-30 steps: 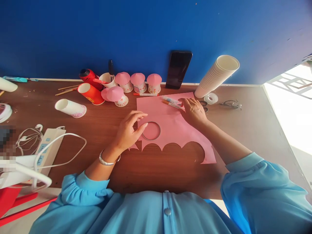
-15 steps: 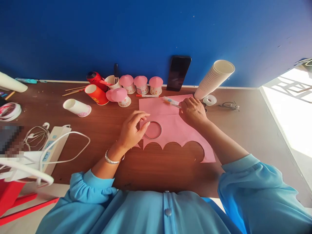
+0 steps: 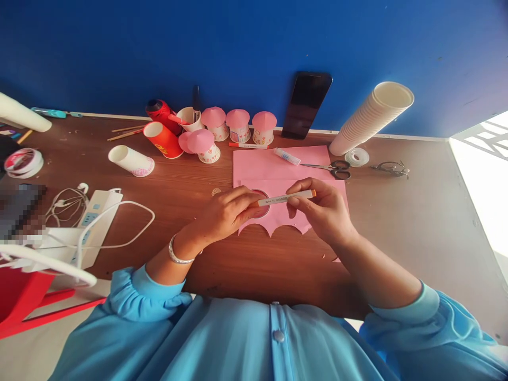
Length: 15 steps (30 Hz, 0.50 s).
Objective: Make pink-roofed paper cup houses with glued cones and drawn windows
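The left hand (image 3: 222, 214) and right hand (image 3: 325, 211) pinch the orange pen (image 3: 273, 200) near opposite ends, I'd guess to steady it, above the paper (image 3: 260, 166) between the bench's (image 3: 246, 270) front and back edges, scissors (image 3: 332, 168) seemingly left handy by its far right corner.

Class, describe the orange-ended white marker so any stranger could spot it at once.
On the brown wooden table lies scalloped pink paper. Over the paper, the left hand and right hand hold a slim white marker with orange ends. Unlike the red-ended white marker lying beside the pink-topped paper cups, this one is in both hands.
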Motion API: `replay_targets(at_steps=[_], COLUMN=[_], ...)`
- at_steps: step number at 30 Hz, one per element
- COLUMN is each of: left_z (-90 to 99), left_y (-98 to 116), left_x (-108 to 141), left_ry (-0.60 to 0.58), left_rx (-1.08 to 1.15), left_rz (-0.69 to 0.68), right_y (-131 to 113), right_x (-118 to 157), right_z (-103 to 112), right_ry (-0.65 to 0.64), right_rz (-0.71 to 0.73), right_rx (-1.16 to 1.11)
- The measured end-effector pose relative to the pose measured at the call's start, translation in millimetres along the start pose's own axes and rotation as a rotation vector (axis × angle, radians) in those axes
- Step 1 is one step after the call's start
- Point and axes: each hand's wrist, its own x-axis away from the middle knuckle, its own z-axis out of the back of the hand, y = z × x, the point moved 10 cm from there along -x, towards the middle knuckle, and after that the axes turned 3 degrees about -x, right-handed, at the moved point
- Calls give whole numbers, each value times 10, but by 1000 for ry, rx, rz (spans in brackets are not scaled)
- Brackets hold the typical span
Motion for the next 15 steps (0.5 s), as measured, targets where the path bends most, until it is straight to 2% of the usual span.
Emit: replay_targets(at_steps=[5,8,12,15], left_z=[41,76,51,-24], left_y=[-33,-38,-46,-172], left_x=[69,82,31,34], left_ry=[60,81,46,-33], left_rx=[-75,-98,-69,-17], left_rz=[-29,-50,-50,-24], right_y=[197,240,296,225], right_x=[25,75,152,154], right_z=[-231,-220,-241,-81], right_ry=[-102,-27,65,152], right_rz=[-26,-5,-1,12], right_rx=[-226,-259,-267,-177])
